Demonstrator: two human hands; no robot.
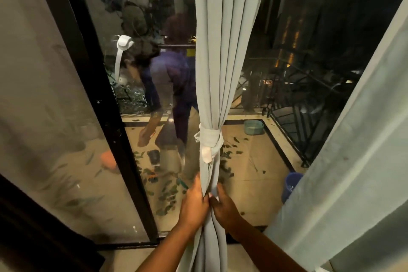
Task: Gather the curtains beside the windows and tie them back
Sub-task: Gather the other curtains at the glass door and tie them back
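Our left hand [194,202] and right hand [223,204] both grip the soft, light pale grey-green pleated fabric curtain [223,51] below its knotted white cloth tie-back [209,138]; we judge it gathers easily.

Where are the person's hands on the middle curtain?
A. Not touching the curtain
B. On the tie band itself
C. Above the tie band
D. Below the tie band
D: the left hand and right hand both grip the gathered curtain lower down than the knotted tie band.
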